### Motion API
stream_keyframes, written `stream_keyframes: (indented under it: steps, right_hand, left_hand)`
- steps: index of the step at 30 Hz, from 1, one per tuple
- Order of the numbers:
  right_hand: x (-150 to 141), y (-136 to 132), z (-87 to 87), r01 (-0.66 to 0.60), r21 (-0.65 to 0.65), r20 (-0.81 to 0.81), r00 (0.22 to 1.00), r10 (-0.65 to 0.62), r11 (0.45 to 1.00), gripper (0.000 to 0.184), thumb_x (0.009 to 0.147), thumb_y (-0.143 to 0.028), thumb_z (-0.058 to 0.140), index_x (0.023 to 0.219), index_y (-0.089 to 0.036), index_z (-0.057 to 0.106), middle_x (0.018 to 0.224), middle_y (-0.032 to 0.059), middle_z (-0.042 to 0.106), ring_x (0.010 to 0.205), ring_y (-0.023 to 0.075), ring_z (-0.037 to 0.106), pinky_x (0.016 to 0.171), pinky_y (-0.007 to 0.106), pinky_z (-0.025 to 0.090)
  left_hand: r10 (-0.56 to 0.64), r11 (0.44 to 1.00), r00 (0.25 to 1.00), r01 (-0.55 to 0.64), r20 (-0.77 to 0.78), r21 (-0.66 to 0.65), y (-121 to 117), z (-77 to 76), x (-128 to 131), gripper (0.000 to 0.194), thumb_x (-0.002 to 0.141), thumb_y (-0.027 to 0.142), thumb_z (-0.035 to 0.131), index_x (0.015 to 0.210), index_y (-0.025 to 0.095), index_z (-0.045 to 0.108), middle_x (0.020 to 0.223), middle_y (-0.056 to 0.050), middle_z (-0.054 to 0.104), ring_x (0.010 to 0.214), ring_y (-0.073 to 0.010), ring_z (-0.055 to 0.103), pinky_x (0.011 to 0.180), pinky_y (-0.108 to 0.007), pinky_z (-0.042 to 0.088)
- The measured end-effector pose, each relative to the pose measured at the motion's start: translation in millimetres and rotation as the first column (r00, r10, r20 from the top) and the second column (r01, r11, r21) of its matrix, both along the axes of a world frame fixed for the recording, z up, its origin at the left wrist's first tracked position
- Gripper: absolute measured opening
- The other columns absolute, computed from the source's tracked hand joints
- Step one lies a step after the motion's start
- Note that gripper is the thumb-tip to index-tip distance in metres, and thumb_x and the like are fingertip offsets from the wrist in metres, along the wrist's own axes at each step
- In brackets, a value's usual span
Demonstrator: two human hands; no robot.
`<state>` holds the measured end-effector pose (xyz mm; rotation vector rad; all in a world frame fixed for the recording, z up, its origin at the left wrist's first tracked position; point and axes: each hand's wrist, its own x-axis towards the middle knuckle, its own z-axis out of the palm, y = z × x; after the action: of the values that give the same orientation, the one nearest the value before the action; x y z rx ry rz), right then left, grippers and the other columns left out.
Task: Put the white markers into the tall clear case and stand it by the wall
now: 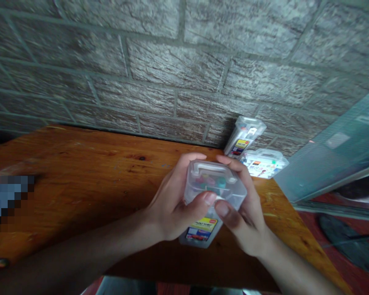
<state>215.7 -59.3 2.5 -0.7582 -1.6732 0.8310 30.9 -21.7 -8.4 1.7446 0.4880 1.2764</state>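
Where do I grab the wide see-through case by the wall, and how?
Probably by the handle, coming down from above. The case stands with its handle uppermost, and the tall marker box crowds one side.

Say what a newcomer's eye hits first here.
First, the clear plastic case at the near edge of the wooden table, clasped between left hand and right hand, thumbs at its lid's front. Then two more clear cases, one tall and one wide, by the grey block wall, right of centre.
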Motion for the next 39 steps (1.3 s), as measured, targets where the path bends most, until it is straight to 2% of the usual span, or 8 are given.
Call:
stream_keyframes:
  steps: [8, 12, 17, 23, 28, 31, 35, 39]
  right_hand:
    - [4, 9, -2.7, -0.003, 0.011, 0.012, 1.0, 0.003, 1.0, 0.064, 0.096, -0.034, 0.079, 0.151, -0.034, 0.046, 0.128, 0.005, 0.071, 0.102, 0.0238, 0.074, 0.089, 0.039, 0.065]
    - [3, 9, -1.9, -0.019, -0.003, 0.002, 1.0, 0.019, 1.0, 0.074, 0.089, -0.028, 0.088, 0.15, -0.034, 0.047, 0.128, 0.0042, 0.071, 0.106, 0.0226, 0.074, 0.093, 0.037, 0.064]
    - [2, 8, -1.8, -0.007, -0.011, -0.014, 1.0, 0.007, 1.0, 0.062, 0.095, -0.034, 0.082, 0.147, -0.032, 0.048, 0.127, 0.0068, 0.072, 0.105, 0.024, 0.076, 0.091, 0.039, 0.067]
    - [4, 10, -3.2, 0.016, -0.019, 0.023, 1.0, -0.015, 1.0, 0.068, 0.096, -0.039, 0.082, 0.152, -0.031, 0.045, 0.129, 0.0089, 0.072, 0.102, 0.0255, 0.077, 0.088, 0.042, 0.069]
    - [4, 14, -7.2, -0.003, -0.051, -0.037, 0.999, 0.001, 0.999, 0.086, 0.092, -0.039, 0.086, 0.161, -0.036, 0.035, 0.153, 0.0105, 0.06, 0.126, 0.0285, 0.071, 0.105, 0.046, 0.065]
    - [3, 20, -12.2, -0.038, -0.136, -0.077, 0.997, 0.028, 0.99, 0.099, 0.088, -0.037, 0.09, 0.164, -0.037, 0.026, 0.151, 0.0105, 0.062, 0.128, 0.029, 0.071, 0.107, 0.049, 0.064]
    - [5, 31, -18.3, -0.074, -0.241, -0.116, 0.992, 0.047, 0.968, 0.082, 0.09, -0.042, 0.088, 0.154, -0.031, 0.04, 0.145, 0.0115, 0.067, 0.122, 0.0283, 0.074, 0.097, 0.047, 0.069]
    - [10, 40, -20.6, -0.24, -0.387, -0.142, 0.97, 0.199, 0.89, 0.06, 0.087, -0.041, 0.091, 0.136, -0.024, 0.061, 0.127, 0.0101, 0.079, 0.109, 0.0262, 0.08, 0.099, 0.048, 0.067]
  left_hand:
    - [-0.04, 0.997, 0.999, 0.042, -0.033, 0.066, 8, -7.3, 0, 0.078, 0.097, 0.053, 0.068, 0.158, 0.023, 0.031, 0.119, -0.01, 0.073, 0.108, -0.0293, 0.07, 0.1, -0.046, 0.053]
    - [-0.042, 0.993, 0.998, 0.045, -0.039, 0.107, 9, -6.5, -1, 0.08, 0.098, 0.053, 0.066, 0.16, 0.021, 0.028, 0.119, -0.011, 0.072, 0.106, -0.0294, 0.07, 0.101, -0.048, 0.052]
    - [-0.028, 0.992, 0.998, 0.034, -0.057, 0.12, 11, -8.8, -2, 0.08, 0.099, 0.052, 0.065, 0.161, 0.022, 0.026, 0.119, -0.011, 0.073, 0.104, -0.0284, 0.07, 0.101, -0.048, 0.053]
    - [0.001, 0.989, 0.997, 0.011, -0.08, 0.148, 13, -11.0, -3, 0.081, 0.098, 0.052, 0.066, 0.162, 0.023, 0.027, 0.121, -0.012, 0.072, 0.108, -0.0308, 0.07, 0.101, -0.048, 0.053]
    - [0.006, 0.998, 0.999, -0.002, -0.053, 0.068, 16, -14.8, -1, 0.081, 0.098, 0.056, 0.066, 0.163, 0.023, 0.029, 0.131, -0.014, 0.07, 0.111, -0.0305, 0.069, 0.102, -0.048, 0.052]
    - [0.031, 0.999, 0.999, -0.032, -0.042, -0.027, 20, -19.8, 0, 0.082, 0.099, 0.061, 0.063, 0.164, 0.022, 0.029, 0.134, -0.015, 0.07, 0.113, -0.0313, 0.069, 0.102, -0.05, 0.051]
    - [0.112, 0.987, 0.993, -0.115, -0.039, -0.112, 28, -24.7, 0, 0.078, 0.102, 0.065, 0.058, 0.162, 0.021, 0.035, 0.133, -0.014, 0.071, 0.12, -0.0327, 0.067, 0.107, -0.051, 0.048]
    - [0.142, 0.975, 0.99, -0.141, -0.007, -0.175, 36, -29.4, 0, 0.068, 0.106, 0.063, 0.054, 0.158, 0.02, 0.043, 0.138, -0.014, 0.07, 0.127, -0.0325, 0.065, 0.113, -0.051, 0.043]
